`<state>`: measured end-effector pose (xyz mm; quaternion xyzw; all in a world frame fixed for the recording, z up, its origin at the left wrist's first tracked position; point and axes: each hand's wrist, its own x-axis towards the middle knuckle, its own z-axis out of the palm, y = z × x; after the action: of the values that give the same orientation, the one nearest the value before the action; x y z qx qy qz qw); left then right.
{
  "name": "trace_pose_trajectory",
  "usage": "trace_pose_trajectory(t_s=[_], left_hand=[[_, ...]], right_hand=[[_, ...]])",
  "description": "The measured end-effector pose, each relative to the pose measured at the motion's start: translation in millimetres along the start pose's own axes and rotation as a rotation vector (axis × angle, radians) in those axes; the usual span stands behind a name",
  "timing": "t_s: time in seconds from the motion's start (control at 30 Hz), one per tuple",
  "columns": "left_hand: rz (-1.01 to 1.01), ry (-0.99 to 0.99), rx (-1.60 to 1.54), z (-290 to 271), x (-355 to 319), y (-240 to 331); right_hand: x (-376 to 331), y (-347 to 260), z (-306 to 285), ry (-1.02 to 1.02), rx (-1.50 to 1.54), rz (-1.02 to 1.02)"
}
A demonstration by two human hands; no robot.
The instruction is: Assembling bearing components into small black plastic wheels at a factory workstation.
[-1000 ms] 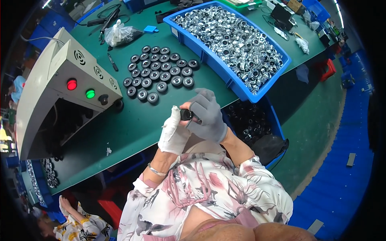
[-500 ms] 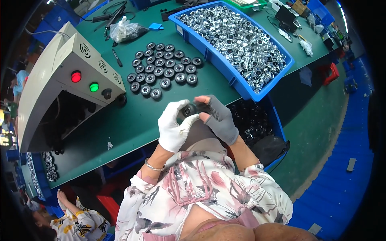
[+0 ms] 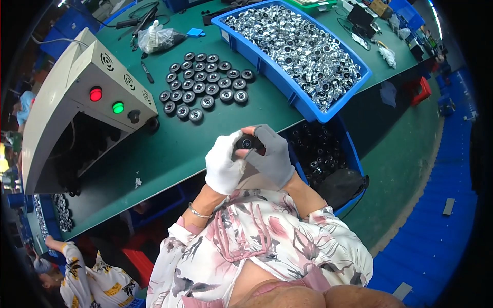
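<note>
A round black wheel (image 3: 247, 143) with a shiny hub is held between my hands, just off the table's front edge. My left hand (image 3: 224, 163), in a white glove, is closed on the wheel's left side. From the right, my right hand (image 3: 273, 158) grips it too, in a grey glove that leaves the thumb and fingertip bare. Fingers partly cover the wheel's rim. Beyond my hands, several similar black wheels (image 3: 211, 89) lie grouped on the green table (image 3: 231, 117).
A beige machine (image 3: 67, 97) with red and green buttons stands at left. A blue bin (image 3: 294, 97) of shiny clear-and-black parts sits at far right. Below it, another blue bin (image 3: 355, 159) holds black parts. A plastic bag (image 3: 159, 39) lies behind the wheels. A co-worker (image 3: 97, 277) sits lower left.
Both hands have shifted slightly right with the wheel and drawn closer together around it. At lower left, the co-worker's arm has reached out toward a blue bin.
</note>
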<state>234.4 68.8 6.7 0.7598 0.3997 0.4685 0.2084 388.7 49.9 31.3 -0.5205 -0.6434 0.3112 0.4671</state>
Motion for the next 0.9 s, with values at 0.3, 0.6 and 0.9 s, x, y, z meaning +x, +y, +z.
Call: trace_pose_trajectory(t_s=[0.3,0.6,0.9], left_hand=[[-0.960,-0.175,-1.339,-19.5,-11.3,-1.7],[-0.915,-0.262,-1.385,-12.8,-8.4,1.2],[-0.874,-0.051,-1.462,2.3,-18.4,3.1]], right_hand=[[-1.6,13.0,-5.5,0.113,-0.266,-0.356],[-0.6,4.4,-10.0,0.047,-0.334,-0.505],[-30.8,8.3,-4.9,0.042,0.404,0.258]])
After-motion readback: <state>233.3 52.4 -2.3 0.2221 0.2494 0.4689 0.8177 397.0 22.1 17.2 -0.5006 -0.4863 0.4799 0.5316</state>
